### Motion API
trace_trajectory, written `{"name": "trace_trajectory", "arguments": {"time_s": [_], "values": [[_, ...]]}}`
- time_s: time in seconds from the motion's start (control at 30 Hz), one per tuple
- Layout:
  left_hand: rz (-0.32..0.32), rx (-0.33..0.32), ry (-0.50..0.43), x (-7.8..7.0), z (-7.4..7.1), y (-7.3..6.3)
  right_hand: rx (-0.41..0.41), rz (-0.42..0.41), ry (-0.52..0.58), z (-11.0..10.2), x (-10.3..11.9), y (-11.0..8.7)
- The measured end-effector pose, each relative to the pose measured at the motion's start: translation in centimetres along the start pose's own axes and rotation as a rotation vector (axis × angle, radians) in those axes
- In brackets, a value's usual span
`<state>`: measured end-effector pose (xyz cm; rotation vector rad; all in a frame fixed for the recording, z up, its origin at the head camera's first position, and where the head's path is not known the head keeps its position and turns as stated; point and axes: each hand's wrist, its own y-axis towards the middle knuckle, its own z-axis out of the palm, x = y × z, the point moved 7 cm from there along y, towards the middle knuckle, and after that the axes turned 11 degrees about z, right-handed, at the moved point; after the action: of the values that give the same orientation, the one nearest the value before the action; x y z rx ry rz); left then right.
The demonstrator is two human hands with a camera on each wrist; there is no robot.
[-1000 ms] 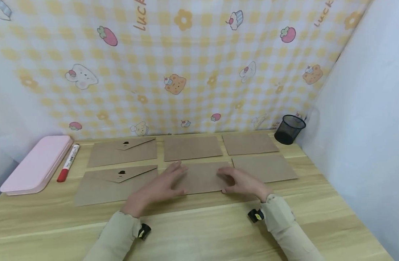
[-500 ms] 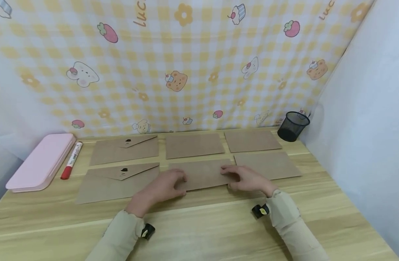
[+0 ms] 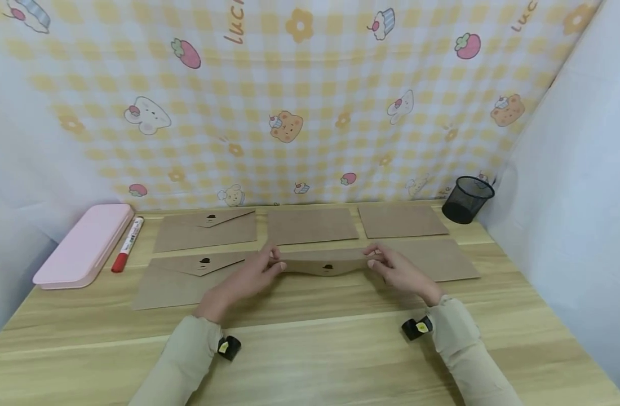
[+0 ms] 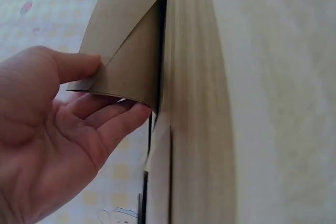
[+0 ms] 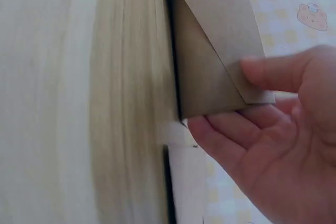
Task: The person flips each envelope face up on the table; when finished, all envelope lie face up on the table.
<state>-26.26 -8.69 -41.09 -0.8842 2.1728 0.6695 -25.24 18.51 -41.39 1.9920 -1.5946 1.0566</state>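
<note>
A brown kraft envelope (image 3: 310, 267) is tilted up off the table at the front middle, its flap side with a small black hat print turned toward me. My left hand (image 3: 251, 279) pinches its left end, thumb on the flap and fingers behind, as the left wrist view shows on the envelope (image 4: 131, 51). At the right end my right hand (image 3: 403, 276) pinches it the same way; in the right wrist view the thumb presses the flap of the envelope (image 5: 220, 40). The envelope bows slightly between the hands.
Flap-up envelopes (image 3: 203, 231) lie at left; plain-side-up envelopes (image 3: 312, 225) lie behind and to the right. A pink case (image 3: 87, 245) and a red-capped marker (image 3: 128, 245) sit far left. A black mesh pen holder (image 3: 467, 200) stands at the back right.
The middle front envelope lay flat, plain side up, with both hands at its ends. Both hands have gripped it and tipped it up, so its flap side now shows.
</note>
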Motion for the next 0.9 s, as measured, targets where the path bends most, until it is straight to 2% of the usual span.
{"name": "trace_trajectory", "arguments": {"time_s": [0.07, 0.27, 0.33, 0.5, 0.73, 0.9], "values": [[-0.019, -0.036, -0.029, 0.2, -0.3, 0.1, -0.037, -0.003, 0.026, -0.1, 0.1, 0.1], [-0.116, -0.139, -0.063, 1.0, -0.6, 0.1, -0.216, -0.125, -0.052, -0.7, 1.6, 0.1], [-0.143, -0.160, -0.060, 1.2, -0.6, 0.0, -0.251, -0.143, -0.052, -0.8, 1.7, 0.1], [-0.176, -0.216, -0.047, 1.7, -0.7, -0.1, -0.278, -0.120, 0.002, -0.9, 1.5, 0.1], [-0.159, -0.289, -0.050, 2.0, -1.0, -0.2, -0.296, -0.097, 0.026, -1.1, 1.3, 0.1], [-0.214, -0.305, -0.064, 2.3, -1.3, -0.5, -0.307, -0.113, 0.014, -1.2, 1.4, 0.1]]}}
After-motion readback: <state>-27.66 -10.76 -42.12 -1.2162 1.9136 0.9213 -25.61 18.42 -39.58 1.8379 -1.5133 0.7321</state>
